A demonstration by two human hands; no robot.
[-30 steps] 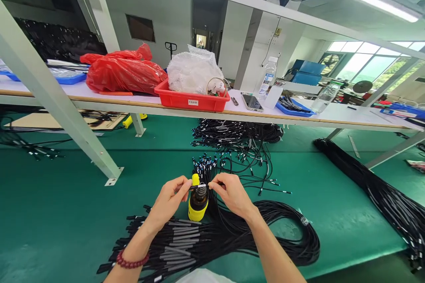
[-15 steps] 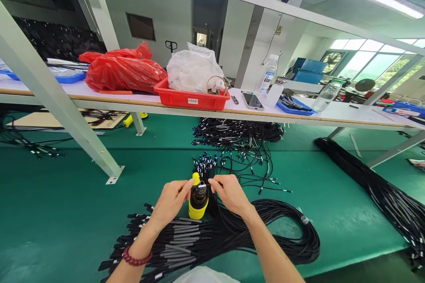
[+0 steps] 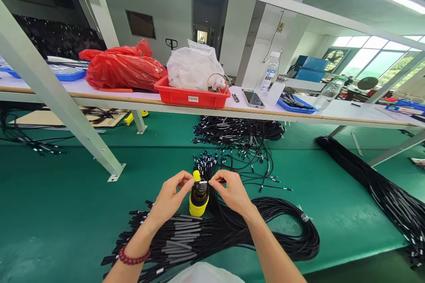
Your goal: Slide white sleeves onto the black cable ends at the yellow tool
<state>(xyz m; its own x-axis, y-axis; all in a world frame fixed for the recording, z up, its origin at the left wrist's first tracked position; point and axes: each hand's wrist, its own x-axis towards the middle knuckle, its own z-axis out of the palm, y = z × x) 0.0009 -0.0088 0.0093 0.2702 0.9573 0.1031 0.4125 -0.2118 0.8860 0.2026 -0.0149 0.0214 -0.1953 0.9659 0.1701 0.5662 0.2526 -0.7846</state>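
Observation:
A yellow and black heat gun (image 3: 198, 209) stands with its nozzle upward on the green work surface. Just over that nozzle, a thin black cable with a white sleeve (image 3: 202, 182) is stretched between both hands. My left hand (image 3: 171, 195) pinches its left end between thumb and forefinger. My right hand (image 3: 231, 191) pinches it just right of the white piece. Beneath my forearms lies a large bundle of black cables (image 3: 229, 232) with grey sleeves (image 3: 186, 235), looping round on the right. Cable ends with blue and white tips (image 3: 206, 160) lie behind the heat gun.
A white shelf (image 3: 139, 100) crosses above the green surface (image 3: 66, 212). It bears a red tray (image 3: 192, 98), a red bag (image 3: 124, 70), a phone (image 3: 253, 98) and bottles. More black cables lie under the shelf (image 3: 235, 130) and along the right (image 3: 372, 185).
Both hands have risen slightly, keeping the white sleeve over the nozzle. The white sleeve now shows more plainly. The view has shifted a little.

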